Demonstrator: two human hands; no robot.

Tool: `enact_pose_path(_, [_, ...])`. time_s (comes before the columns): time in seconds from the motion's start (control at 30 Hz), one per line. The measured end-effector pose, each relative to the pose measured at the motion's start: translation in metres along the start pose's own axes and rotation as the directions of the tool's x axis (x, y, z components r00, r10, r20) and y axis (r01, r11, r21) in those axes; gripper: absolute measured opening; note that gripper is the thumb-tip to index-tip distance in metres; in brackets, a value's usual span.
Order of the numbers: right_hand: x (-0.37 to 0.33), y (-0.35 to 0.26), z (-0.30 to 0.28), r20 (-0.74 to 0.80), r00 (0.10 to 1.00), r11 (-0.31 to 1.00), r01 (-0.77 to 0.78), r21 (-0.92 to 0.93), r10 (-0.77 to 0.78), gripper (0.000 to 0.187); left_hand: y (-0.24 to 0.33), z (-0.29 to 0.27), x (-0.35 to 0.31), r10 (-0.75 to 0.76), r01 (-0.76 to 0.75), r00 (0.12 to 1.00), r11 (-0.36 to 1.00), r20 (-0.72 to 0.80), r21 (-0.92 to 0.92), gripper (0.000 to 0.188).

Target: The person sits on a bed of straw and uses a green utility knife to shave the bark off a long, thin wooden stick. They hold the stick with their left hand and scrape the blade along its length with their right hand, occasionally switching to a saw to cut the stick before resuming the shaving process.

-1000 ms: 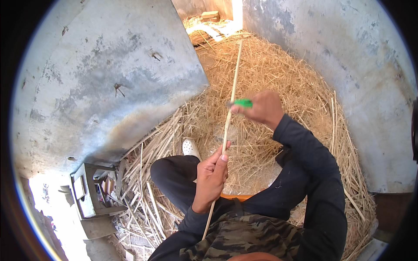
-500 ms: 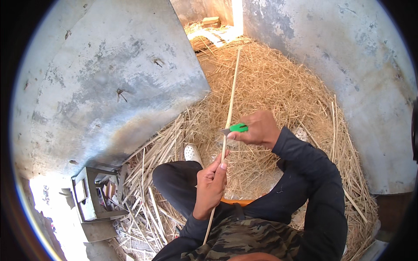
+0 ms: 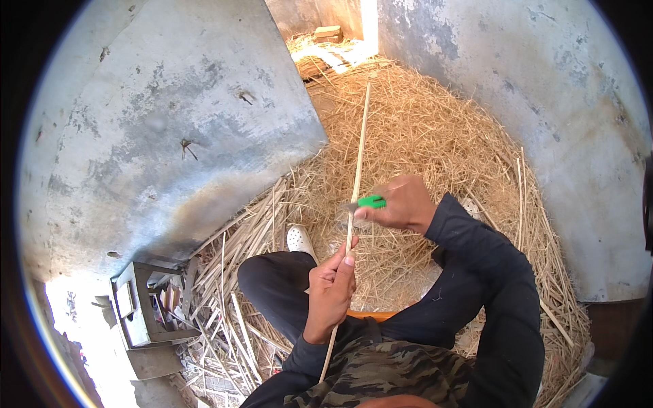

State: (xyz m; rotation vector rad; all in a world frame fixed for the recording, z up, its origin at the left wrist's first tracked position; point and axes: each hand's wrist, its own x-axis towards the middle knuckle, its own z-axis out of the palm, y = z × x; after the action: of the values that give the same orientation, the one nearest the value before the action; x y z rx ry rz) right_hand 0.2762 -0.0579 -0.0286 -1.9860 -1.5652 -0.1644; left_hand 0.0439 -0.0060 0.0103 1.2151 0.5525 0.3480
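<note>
Looks like you're in a rough makeshift workshop: weathered grey walls [image 3: 183,95], floor deep in straw-like shavings [image 3: 435,132], loose pale strips [image 3: 235,323] heaped to your left, battered open-fronted box [image 3: 139,328] beside them, brick-like blocks [image 3: 328,32] by the sunlit gap ahead. Green-handled knife [image 3: 371,202] at your thin strip [image 3: 362,146] fits too.

Sleeves: long, near-black with a bluish cast, creased, ending at the wrist — left sleeve [image 3: 304,357] and right sleeve [image 3: 507,289] alike. Left hand [image 3: 331,289] and right hand [image 3: 401,204] bare. Torso: camouflage garment [image 3: 391,367], brown, olive and black patches. Trousers [image 3: 273,280] dark, plain; small pale thread-like mark [image 3: 437,297] on right leg. Footwear: white clog [image 3: 298,240], round perforations — second clog [image 3: 470,207] partly hidden.
</note>
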Motion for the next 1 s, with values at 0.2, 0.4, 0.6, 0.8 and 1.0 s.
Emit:
enact_pose_path(0.2, [0.015, 0.015, -0.012, 0.036, 0.985, 0.985, -0.168, -0.048, 0.169, 0.081, 0.01, 0.003, 0.0, -0.031, 0.03, 0.999, 0.998, -0.01, -0.046, 0.042])
enact_pose_path(0.4, [0.022, 0.009, -0.015, 0.001, 0.998, 0.99, -0.062, -0.125, 0.063, 0.076, 0.011, 0.003, 0.01, -0.046, 0.048, 0.999, 0.973, 0.016, -0.224, 0.043])
enact_pose_path(0.6, [0.03, 0.047, -0.014, -0.054, 0.989, 0.972, -0.143, -0.188, 0.135, 0.08, 0.006, 0.007, 0.002, -0.054, 0.056, 0.998, 0.988, 0.022, -0.144, 0.043])
enact_pose_path(0.8, [0.014, 0.018, 0.003, 0.119, 0.987, 0.985, -0.091, -0.145, 0.108, 0.082, 0.002, -0.004, -0.006, -0.05, 0.049, 0.999, 0.996, -0.005, -0.074, 0.043])
enact_pose_path(1.0, [0.03, 0.082, -0.017, -0.136, 0.988, 0.959, -0.113, -0.26, 0.079, 0.079, 0.003, -0.002, -0.022, -0.1, 0.098, 0.992, 0.995, 0.071, 0.024, 0.044])
